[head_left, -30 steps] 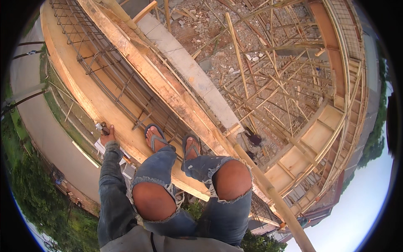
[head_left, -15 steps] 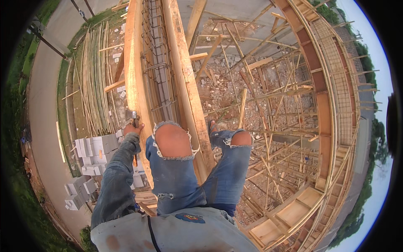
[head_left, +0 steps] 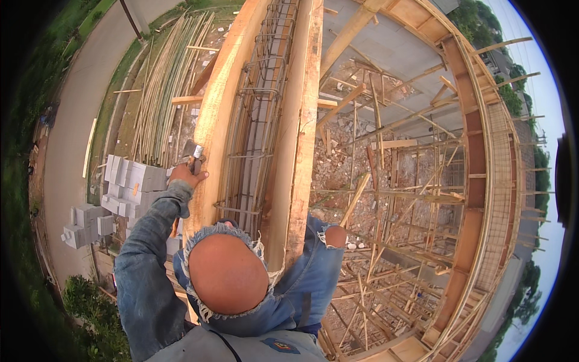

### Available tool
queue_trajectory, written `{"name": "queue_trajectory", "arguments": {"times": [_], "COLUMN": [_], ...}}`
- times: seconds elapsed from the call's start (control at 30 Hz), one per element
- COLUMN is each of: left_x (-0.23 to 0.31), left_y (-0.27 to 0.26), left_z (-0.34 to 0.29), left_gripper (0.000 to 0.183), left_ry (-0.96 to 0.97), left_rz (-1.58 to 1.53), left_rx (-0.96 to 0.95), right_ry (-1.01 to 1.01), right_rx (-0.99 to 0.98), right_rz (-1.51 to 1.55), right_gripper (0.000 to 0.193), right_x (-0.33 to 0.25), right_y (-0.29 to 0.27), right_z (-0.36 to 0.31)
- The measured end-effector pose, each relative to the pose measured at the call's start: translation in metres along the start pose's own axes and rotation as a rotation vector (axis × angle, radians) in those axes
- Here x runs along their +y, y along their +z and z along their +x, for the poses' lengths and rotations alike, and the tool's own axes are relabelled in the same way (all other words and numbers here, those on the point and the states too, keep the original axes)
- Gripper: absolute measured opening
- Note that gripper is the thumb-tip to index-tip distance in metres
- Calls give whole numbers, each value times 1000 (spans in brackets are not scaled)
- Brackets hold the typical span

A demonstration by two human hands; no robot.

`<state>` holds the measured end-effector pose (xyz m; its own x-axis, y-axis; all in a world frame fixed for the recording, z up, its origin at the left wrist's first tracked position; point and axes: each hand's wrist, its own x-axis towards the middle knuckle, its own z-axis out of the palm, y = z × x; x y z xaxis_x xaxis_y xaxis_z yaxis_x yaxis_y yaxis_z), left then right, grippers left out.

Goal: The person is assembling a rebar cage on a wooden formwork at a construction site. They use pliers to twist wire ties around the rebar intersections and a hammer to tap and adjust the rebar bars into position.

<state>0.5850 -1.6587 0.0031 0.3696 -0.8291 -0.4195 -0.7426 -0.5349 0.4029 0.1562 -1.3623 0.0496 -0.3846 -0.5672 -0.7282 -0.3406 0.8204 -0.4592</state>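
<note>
My left hand (head_left: 189, 175) is closed around a hammer (head_left: 193, 151) close to its metal head. The hand rests against the outer face of the left formwork board (head_left: 218, 99), near its top edge. Part of the hammer's handle is hidden by the hand and sleeve. Between the left board and the right formwork board (head_left: 300, 157) lies a cage of steel bars (head_left: 263, 93) with square stirrups. My bent knee (head_left: 228, 274) in torn jeans rises in front of the cage. My right hand is out of sight.
The beam stands high above the ground. Grey blocks (head_left: 134, 181) are stacked below on the left, beside a pile of bamboo poles (head_left: 166, 90). On the right, bamboo props (head_left: 379, 199) stand over rubble, and another formwork beam (head_left: 473, 157) curves along the far side.
The view has shifted, so the beam sits farther right. My near knee is raised closer and looks larger. My left hand keeps the hammer at the left board.
</note>
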Motion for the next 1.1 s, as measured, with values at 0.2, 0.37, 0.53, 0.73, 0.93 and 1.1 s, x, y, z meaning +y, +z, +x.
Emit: {"name": "queue_trajectory", "arguments": {"times": [0.2,0.37,0.53,0.73,0.93,1.1], "left_x": [5,11,14,12,12,-6], "left_y": [-4,-12,-15,-17,-12,4], "left_z": [-4,-11,-16,-18,-14,2], "left_gripper": [66,62,59,57,56,66], "left_ry": [-65,-82,-115,-71,-88,-44], "left_rz": [23,-27,-83,-114,-78,-52], "left_rx": [-53,-107,-166,-144,-100,-22], "right_ry": [-8,-78,-180,-422,-919,-1001], "right_rx": [-59,-77,-54,0,-143,211], "right_rz": [-69,-210,-388,-469,-279,-640], "right_gripper": [39,40,41,42,19,14], "right_x": [-13,-42,-75,-150,-226,-217], "right_y": [4,-16,-67,-111,23,93], "right_z": [37,70,126,188,221,187]}}
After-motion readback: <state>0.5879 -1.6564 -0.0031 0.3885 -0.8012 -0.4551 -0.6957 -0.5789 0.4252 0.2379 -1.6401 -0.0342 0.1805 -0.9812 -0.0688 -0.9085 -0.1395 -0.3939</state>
